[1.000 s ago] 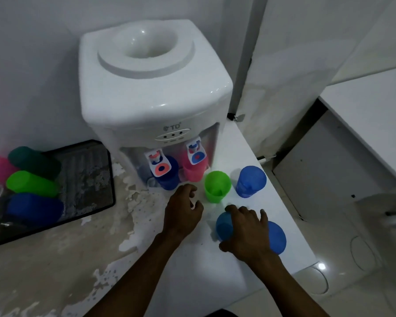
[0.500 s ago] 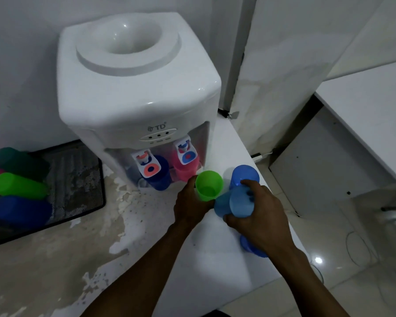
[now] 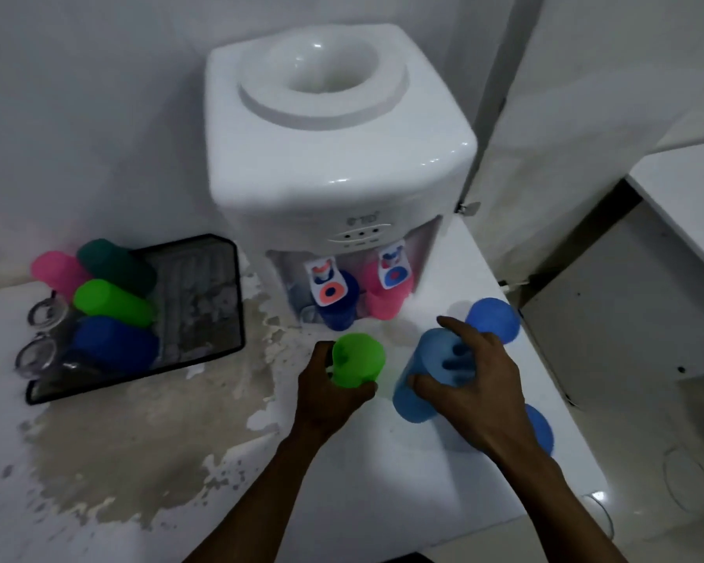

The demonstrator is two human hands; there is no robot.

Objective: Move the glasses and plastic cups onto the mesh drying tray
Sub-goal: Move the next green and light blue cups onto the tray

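Head view: I see my left hand [image 3: 330, 394] gripping a green cup [image 3: 357, 360], right hand [image 3: 474, 394] wrapped round a blue cup [image 3: 419, 384], above the counter [image 3: 383, 481]; tray [image 3: 204, 319] at nine o'clock.

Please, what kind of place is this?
Probably a small pantry or office drinks corner: a white tabletop water dispenser stands on a stained white counter, beside a black mesh drying tray holding coloured plastic cups.
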